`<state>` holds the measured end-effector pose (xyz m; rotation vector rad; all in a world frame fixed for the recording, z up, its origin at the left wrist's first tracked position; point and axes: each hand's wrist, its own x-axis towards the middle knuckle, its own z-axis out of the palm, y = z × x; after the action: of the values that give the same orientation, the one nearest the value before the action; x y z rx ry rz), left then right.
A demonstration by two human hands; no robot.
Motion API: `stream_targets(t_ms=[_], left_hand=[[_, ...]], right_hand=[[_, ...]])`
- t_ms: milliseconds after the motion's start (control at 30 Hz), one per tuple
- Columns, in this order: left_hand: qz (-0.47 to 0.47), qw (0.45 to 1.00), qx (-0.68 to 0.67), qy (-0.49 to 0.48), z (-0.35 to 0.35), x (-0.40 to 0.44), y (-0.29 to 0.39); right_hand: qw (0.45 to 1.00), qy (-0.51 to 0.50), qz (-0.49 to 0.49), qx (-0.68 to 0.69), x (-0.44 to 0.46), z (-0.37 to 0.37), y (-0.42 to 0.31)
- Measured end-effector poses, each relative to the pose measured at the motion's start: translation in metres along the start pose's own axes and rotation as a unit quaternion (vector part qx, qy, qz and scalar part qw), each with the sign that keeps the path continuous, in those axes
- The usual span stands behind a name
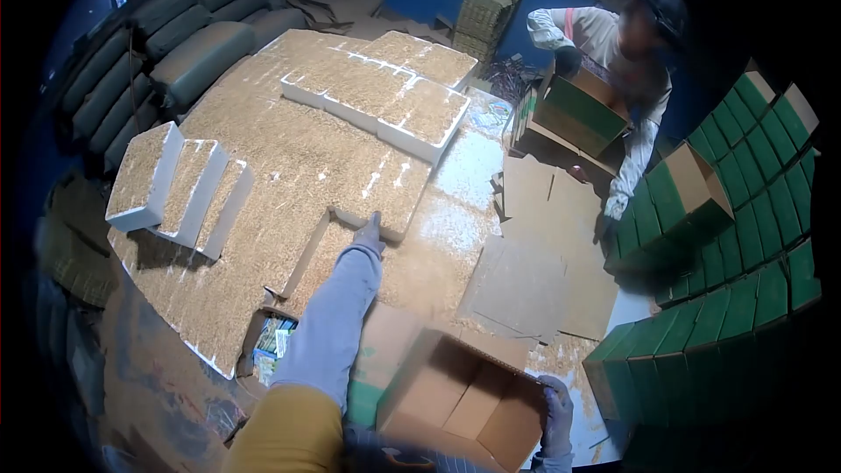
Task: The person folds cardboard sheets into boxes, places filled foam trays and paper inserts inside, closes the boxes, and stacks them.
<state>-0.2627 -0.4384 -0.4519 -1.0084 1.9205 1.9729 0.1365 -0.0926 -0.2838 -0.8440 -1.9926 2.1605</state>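
My left hand (370, 235), in a grey glove, reaches forward to the near edge of a wide layer of packed tan pieces (350, 175) with white lines between them. It touches that edge with its fingers extended, and nothing shows held in it. At the lower right, my right hand (555, 407), also gloved, grips the right rim of an open cardboard box (464, 394). The box is tilted, and its visible inside is bare brown board. Just left of my left sleeve, a small compartment (263, 342) holds printed packets.
Flat cardboard sheets (561, 236) lie right of centre. Green cartons (736, 219) are stacked along the right. A co-worker (613, 61) at the back right handles an open green carton (583, 114). White-sided blocks (144, 175) lean at the left; grey sacks (201, 61) stand behind.
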Motion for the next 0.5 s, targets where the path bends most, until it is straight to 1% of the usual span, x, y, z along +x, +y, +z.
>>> stream_targets(t_ms=[33,67,167,200,233,300,367,400,433,467,500], left_hand=[[-0.137,0.988,-0.067,0.019,0.012,0.005,0.007],[-0.136,0.988,-0.069,0.017,0.014,0.006,0.012],[-0.064,0.995,-0.07,0.024,0.006,0.01,-0.004],[-0.013,0.996,-0.051,0.068,0.006,0.052,-0.041],[0.006,0.987,-0.124,0.104,0.003,0.023,-0.038],[0.048,0.986,-0.157,0.039,-0.026,-0.012,-0.043],[0.101,0.976,-0.146,0.127,-0.038,-0.049,-0.034],[0.08,0.975,-0.084,0.19,-0.042,-0.051,-0.029],[0.106,0.975,-0.048,0.19,-0.041,-0.048,-0.027],[0.134,0.973,-0.012,0.188,-0.038,-0.041,-0.026],[0.162,0.969,0.022,0.186,-0.034,-0.035,-0.026]], right_hand=[[1.0,0.005,-0.002,-0.012,0.003,-0.001,0.003],[1.0,0.009,-0.003,-0.024,0.004,0.001,0.002],[0.997,0.011,0.003,-0.071,0.007,0.0,0.0],[0.997,0.01,0.006,-0.076,0.009,0.001,-0.001],[0.997,0.008,0.009,-0.08,0.01,0.001,-0.002],[0.999,0.019,0.019,-0.043,0.01,0.005,-0.007],[0.999,0.021,0.026,-0.03,0.007,0.007,-0.007],[0.999,0.015,0.026,-0.038,0.008,0.005,-0.006],[0.999,0.008,0.022,-0.047,0.008,0.004,-0.008],[0.994,0.006,0.003,-0.106,0.009,0.008,-0.013],[0.994,0.005,0.005,-0.111,0.009,0.011,-0.015]])
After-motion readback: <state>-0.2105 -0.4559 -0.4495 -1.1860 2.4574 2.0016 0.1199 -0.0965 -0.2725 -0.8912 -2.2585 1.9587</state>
